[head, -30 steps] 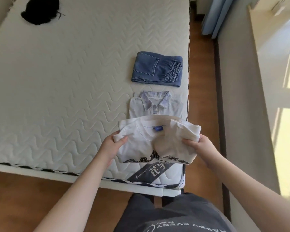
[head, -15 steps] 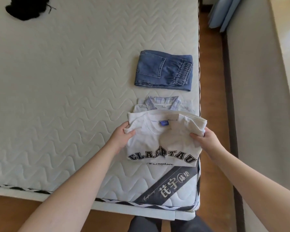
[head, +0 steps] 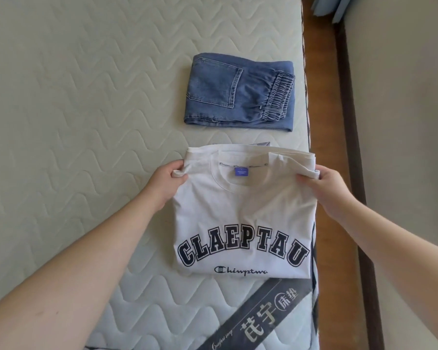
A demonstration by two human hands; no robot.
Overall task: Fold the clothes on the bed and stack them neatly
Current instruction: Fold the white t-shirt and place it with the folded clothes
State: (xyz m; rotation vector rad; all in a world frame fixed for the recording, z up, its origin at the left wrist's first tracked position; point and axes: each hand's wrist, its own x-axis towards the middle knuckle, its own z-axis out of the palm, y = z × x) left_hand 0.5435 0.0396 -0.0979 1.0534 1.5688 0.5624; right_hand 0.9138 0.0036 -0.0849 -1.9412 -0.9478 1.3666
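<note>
A folded white T-shirt (head: 243,213) with dark block letters lies near the bed's right front corner. My left hand (head: 163,181) pinches its upper left corner and my right hand (head: 324,185) pinches its upper right corner. The T-shirt covers a folded plaid-collared shirt (head: 262,144), of which only a thin grey strip shows at the far edge. Folded blue jeans (head: 238,90) lie just beyond, apart from the T-shirt.
The quilted mattress (head: 74,109) stretches wide to the left. Its right edge (head: 307,109) drops to a wooden floor strip (head: 321,84) beside a grey wall. A grey label band (head: 261,317) crosses the mattress's near corner.
Both hands have carried the white T-shirt forward over the plaid-collared shirt and laid it flat, so it now almost hides that shirt. The view has moved closer to the bed.
</note>
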